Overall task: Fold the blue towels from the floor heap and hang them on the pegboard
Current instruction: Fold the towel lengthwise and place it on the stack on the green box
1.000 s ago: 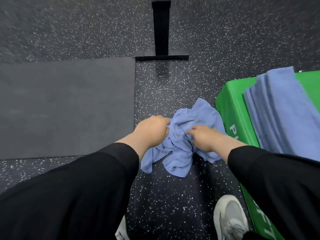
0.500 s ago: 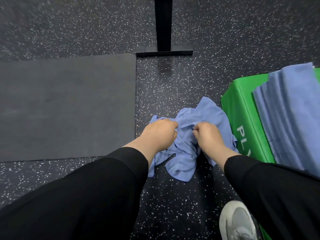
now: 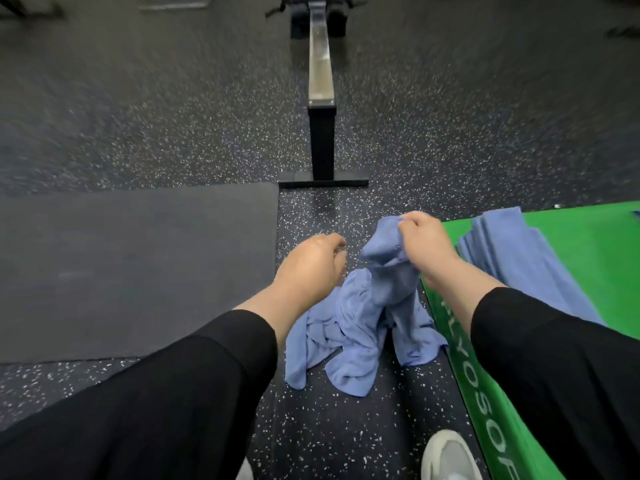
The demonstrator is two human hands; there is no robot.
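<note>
Head camera view, looking down at a dark rubber floor [image 3: 415,140] flecked with white. Two forearms in black sleeves reach forward from the bottom of the frame.

The right hand [image 3: 424,245] is raised above the floor, its grip pinched on the top of a blue towel [image 3: 384,268]. The towel hangs down from the fingers in a loose drape, and its lower part is still crumpled on the floor among the rest of the small blue heap [image 3: 346,341]. The heap lies on the speckled floor, just beside the near side wall of a green padded box [image 3: 588,244] on the right.

The left hand [image 3: 308,265] hovers over the left part of the heap with its grip released; the fingers are loosely curled and hold nothing.

A stack of folded blue towels [image 3: 519,265] lies on top of the green box, along its left edge. White lettering runs down the box's side wall, partly hidden by the right sleeve.

A plain dark grey mat [image 3: 131,265] lies flat on the floor to the left of the heap. Beyond the heap, a black post on a flat foot [image 3: 322,147] carries a long metal rail [image 3: 320,57] that runs away toward the top of the frame. A grey and white shoe [image 3: 450,455] shows at the bottom edge, beside the box.
</note>
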